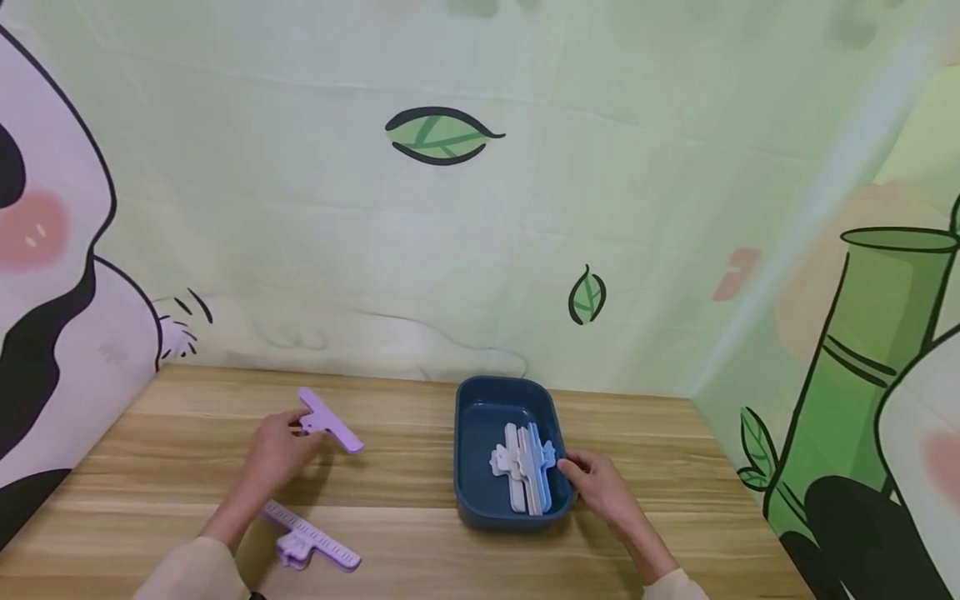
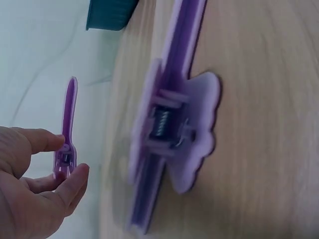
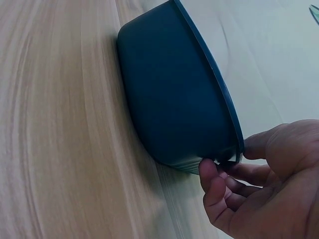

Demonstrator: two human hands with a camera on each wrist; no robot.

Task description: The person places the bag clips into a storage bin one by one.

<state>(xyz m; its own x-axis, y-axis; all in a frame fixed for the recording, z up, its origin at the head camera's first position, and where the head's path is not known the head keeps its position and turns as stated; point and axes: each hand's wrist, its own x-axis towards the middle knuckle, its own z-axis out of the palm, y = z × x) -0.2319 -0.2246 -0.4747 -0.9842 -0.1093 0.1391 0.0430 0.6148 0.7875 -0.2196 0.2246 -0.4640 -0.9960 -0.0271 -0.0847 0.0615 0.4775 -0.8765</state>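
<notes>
My left hand (image 1: 279,454) pinches a purple bag clip (image 1: 330,421) by its grips, raised over the wooden table; the left wrist view shows the thumb on one side of the held clip (image 2: 68,122) and fingers on the other. A second purple bag clip (image 1: 313,537), with ruler-like marks, lies on the table nearer to me. My right hand (image 1: 600,487) grips the right rim of a dark blue basin (image 1: 467,467), thumb at the rim and fingers beneath it. Inside the basin lie white clips (image 1: 513,467) and a blue clip (image 1: 542,467), side by side.
The wooden table (image 1: 405,550) meets a pale green printed cloth (image 1: 337,208) at the back. Cartoon leaves, bamboo and pandas are printed on that cloth. The basin stands near the table's back edge.
</notes>
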